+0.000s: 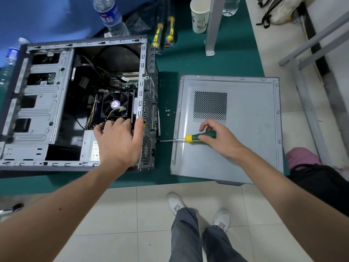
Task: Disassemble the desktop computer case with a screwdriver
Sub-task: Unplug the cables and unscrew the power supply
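At the far left a water bottle (pixel 10 59) lies behind the open computer case (pixel 79 103), which rests on its side on the green mat (pixel 207 61). Inside it we see a fan (pixel 115 104) with a purple sticker; its writing is too small to read. Our left hand (pixel 119 140) grips the case's rear edge, thumb on the rim. Three loose screws (pixel 167 111) lie between the case and the removed side panel (pixel 230 129). Our right hand (pixel 219 138) holds the green and yellow screwdriver (pixel 196 137), its tip at the case's back. Far away stand a blue-labelled bottle (pixel 110 15) and a paper cup (pixel 200 15).
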Demonstrator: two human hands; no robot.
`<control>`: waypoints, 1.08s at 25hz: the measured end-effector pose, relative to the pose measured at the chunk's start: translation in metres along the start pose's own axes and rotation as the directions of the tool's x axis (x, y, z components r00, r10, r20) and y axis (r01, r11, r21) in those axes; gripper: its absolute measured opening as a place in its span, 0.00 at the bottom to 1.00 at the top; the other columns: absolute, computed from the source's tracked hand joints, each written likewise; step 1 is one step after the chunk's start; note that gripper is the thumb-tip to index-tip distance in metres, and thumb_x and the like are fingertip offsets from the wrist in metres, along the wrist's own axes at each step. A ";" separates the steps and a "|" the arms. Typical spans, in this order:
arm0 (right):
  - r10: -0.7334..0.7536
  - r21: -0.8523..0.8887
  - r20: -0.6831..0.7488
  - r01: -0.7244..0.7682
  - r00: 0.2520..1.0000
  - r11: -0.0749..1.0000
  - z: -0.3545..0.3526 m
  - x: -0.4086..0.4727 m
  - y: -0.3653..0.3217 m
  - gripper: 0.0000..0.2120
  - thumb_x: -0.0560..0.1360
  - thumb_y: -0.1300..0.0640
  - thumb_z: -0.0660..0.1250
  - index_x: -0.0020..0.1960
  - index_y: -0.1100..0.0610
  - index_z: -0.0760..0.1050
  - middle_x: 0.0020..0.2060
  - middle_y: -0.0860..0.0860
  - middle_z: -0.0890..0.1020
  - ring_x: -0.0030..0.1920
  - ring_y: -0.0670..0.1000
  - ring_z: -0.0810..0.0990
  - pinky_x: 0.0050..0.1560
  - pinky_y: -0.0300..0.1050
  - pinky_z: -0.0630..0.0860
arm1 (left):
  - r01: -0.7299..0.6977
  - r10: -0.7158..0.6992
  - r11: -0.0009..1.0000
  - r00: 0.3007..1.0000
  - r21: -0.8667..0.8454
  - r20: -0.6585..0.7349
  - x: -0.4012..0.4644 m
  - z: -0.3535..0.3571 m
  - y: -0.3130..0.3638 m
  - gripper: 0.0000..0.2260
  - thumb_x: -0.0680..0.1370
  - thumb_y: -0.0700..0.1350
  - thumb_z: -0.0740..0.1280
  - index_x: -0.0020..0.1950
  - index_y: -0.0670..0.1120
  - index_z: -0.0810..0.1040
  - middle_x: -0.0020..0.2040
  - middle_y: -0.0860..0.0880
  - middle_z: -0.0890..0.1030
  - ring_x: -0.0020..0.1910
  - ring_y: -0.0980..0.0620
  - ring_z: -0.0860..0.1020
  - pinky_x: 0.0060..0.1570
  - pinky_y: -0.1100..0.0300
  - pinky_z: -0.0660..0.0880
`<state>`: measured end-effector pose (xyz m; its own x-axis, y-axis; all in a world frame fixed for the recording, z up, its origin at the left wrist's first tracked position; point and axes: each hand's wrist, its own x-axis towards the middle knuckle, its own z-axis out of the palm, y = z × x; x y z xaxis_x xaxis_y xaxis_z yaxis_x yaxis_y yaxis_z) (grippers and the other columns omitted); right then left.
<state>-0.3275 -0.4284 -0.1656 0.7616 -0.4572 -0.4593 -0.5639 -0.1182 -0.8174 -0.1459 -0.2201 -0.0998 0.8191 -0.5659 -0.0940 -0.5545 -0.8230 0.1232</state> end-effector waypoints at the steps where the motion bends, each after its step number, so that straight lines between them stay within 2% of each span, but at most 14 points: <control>1: -0.012 0.024 -0.025 0.013 1.000 1.000 0.002 -0.002 0.002 0.06 0.76 0.58 0.70 0.48 0.51 0.74 0.42 0.51 0.75 0.40 0.49 0.72 0.42 0.42 0.70 | 0.000 0.000 1.000 1.000 0.001 0.000 0.000 0.000 0.000 0.29 0.80 0.62 0.40 0.32 0.50 0.69 0.39 0.52 0.74 0.46 0.47 0.70 0.64 0.46 0.59; 5: -0.160 -0.042 -0.088 0.157 0.983 0.987 0.011 -0.013 0.005 0.09 0.73 0.66 0.72 0.49 0.57 0.75 0.46 0.54 0.74 0.47 0.54 0.74 0.50 0.50 0.74 | -0.003 0.003 1.000 1.000 -0.001 -0.007 -0.001 0.000 0.000 0.28 0.80 0.62 0.41 0.31 0.50 0.67 0.38 0.52 0.74 0.46 0.46 0.70 0.64 0.46 0.59; 8: -0.208 -0.100 -0.093 0.198 0.974 0.975 0.008 -0.009 0.001 0.12 0.71 0.65 0.73 0.51 0.56 0.75 0.47 0.53 0.74 0.47 0.54 0.75 0.48 0.52 0.77 | -0.005 0.005 1.000 1.000 -0.003 -0.008 0.000 0.000 -0.001 0.28 0.80 0.62 0.41 0.30 0.49 0.68 0.38 0.52 0.74 0.46 0.47 0.70 0.64 0.46 0.60; 10: -0.036 0.014 -0.041 0.036 0.999 0.999 0.005 -0.005 -0.004 0.07 0.76 0.55 0.70 0.52 0.53 0.74 0.47 0.53 0.76 0.42 0.51 0.76 0.44 0.49 0.75 | -0.004 0.004 1.000 1.000 -0.007 -0.001 -0.001 0.000 -0.001 0.29 0.80 0.62 0.40 0.31 0.49 0.68 0.38 0.52 0.74 0.47 0.47 0.71 0.64 0.45 0.59; 12: 0.220 0.148 0.033 -0.222 0.975 0.964 0.001 0.002 -0.006 0.11 0.80 0.46 0.61 0.52 0.55 0.73 0.45 0.54 0.78 0.37 0.52 0.79 0.41 0.49 0.74 | -0.006 0.006 1.000 1.000 -0.006 -0.004 -0.001 0.000 0.000 0.29 0.80 0.62 0.40 0.31 0.49 0.68 0.39 0.51 0.74 0.47 0.46 0.71 0.64 0.45 0.59; 14: 0.359 0.266 0.078 -0.367 0.930 0.892 0.002 0.006 -0.008 0.10 0.80 0.50 0.61 0.51 0.57 0.71 0.42 0.57 0.80 0.33 0.57 0.79 0.40 0.53 0.72 | -0.002 0.002 1.000 1.000 -0.004 -0.001 -0.001 0.000 -0.001 0.29 0.80 0.63 0.40 0.31 0.49 0.69 0.39 0.51 0.75 0.47 0.46 0.71 0.64 0.45 0.59; 16: 0.360 0.314 0.031 -0.351 0.932 0.882 0.003 0.007 -0.008 0.03 0.78 0.56 0.65 0.49 0.55 0.72 0.40 0.59 0.81 0.32 0.57 0.79 0.38 0.52 0.69 | -0.001 0.001 1.000 1.000 -0.002 -0.003 0.000 0.001 -0.001 0.29 0.80 0.63 0.40 0.31 0.49 0.69 0.39 0.52 0.74 0.46 0.47 0.70 0.64 0.45 0.60; 17: 0.309 0.318 0.001 -0.293 0.951 0.902 0.003 0.006 -0.006 0.03 0.76 0.58 0.67 0.48 0.54 0.73 0.39 0.58 0.82 0.31 0.54 0.79 0.36 0.48 0.69 | -0.002 0.002 1.000 1.000 -0.003 -0.004 0.000 0.001 -0.001 0.29 0.80 0.63 0.40 0.31 0.50 0.69 0.38 0.52 0.74 0.46 0.47 0.70 0.64 0.45 0.60; 19: 0.156 0.299 -0.061 -0.131 0.986 0.945 0.003 0.000 -0.007 0.07 0.74 0.60 0.72 0.48 0.51 0.77 0.40 0.55 0.82 0.33 0.45 0.80 0.31 0.38 0.71 | -0.005 0.005 1.000 1.000 -0.007 -0.007 0.000 0.002 -0.001 0.28 0.80 0.62 0.40 0.31 0.50 0.68 0.38 0.52 0.73 0.45 0.48 0.69 0.64 0.45 0.60; 20: 0.089 0.288 -0.091 -0.059 0.992 0.956 0.003 -0.001 -0.006 0.09 0.72 0.60 0.73 0.48 0.49 0.79 0.41 0.53 0.82 0.37 0.42 0.80 0.32 0.34 0.72 | -0.004 0.004 1.000 1.000 -0.008 -0.010 0.000 0.002 -0.001 0.28 0.80 0.62 0.41 0.31 0.50 0.68 0.38 0.52 0.73 0.45 0.48 0.69 0.64 0.45 0.60; 22: 0.059 0.329 -0.116 -0.018 0.991 0.944 0.004 -0.001 -0.007 0.11 0.71 0.60 0.76 0.49 0.49 0.80 0.44 0.52 0.83 0.41 0.44 0.80 0.36 0.33 0.74 | -0.002 0.002 1.000 1.000 -0.007 -0.011 0.000 0.002 -0.002 0.28 0.81 0.62 0.41 0.31 0.50 0.68 0.38 0.52 0.73 0.45 0.48 0.69 0.64 0.45 0.60; 24: 0.174 0.350 -0.055 -0.144 0.983 0.926 0.004 0.000 -0.009 0.08 0.73 0.54 0.74 0.49 0.53 0.79 0.41 0.53 0.82 0.37 0.49 0.80 0.37 0.39 0.75 | -0.005 0.004 1.000 1.000 -0.010 -0.014 -0.001 0.001 -0.001 0.28 0.81 0.62 0.41 0.31 0.50 0.68 0.38 0.52 0.73 0.45 0.48 0.70 0.64 0.45 0.60; 26: 0.321 0.223 0.086 -0.333 0.943 0.916 0.000 0.002 -0.008 0.15 0.77 0.44 0.67 0.44 0.56 0.77 0.33 0.54 0.79 0.27 0.51 0.76 0.31 0.42 0.71 | -0.009 0.008 1.000 1.000 -0.013 -0.019 0.000 0.001 0.000 0.28 0.80 0.62 0.41 0.31 0.50 0.67 0.38 0.52 0.73 0.46 0.47 0.70 0.64 0.45 0.60; 27: 0.360 0.129 0.126 -0.375 0.925 0.918 -0.002 0.003 -0.006 0.18 0.78 0.42 0.63 0.41 0.56 0.76 0.31 0.54 0.77 0.24 0.50 0.72 0.28 0.41 0.67 | -0.008 0.007 1.000 1.000 -0.010 -0.020 0.000 0.001 -0.001 0.28 0.80 0.62 0.41 0.30 0.50 0.67 0.38 0.52 0.73 0.46 0.47 0.70 0.64 0.45 0.60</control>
<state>-0.3227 -0.4303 -0.1617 0.5417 -0.3538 -0.7625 -0.7619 0.1765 -0.6232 -0.1457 -0.2193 -0.1009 0.8178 -0.5709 -0.0730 -0.5592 -0.8181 0.1341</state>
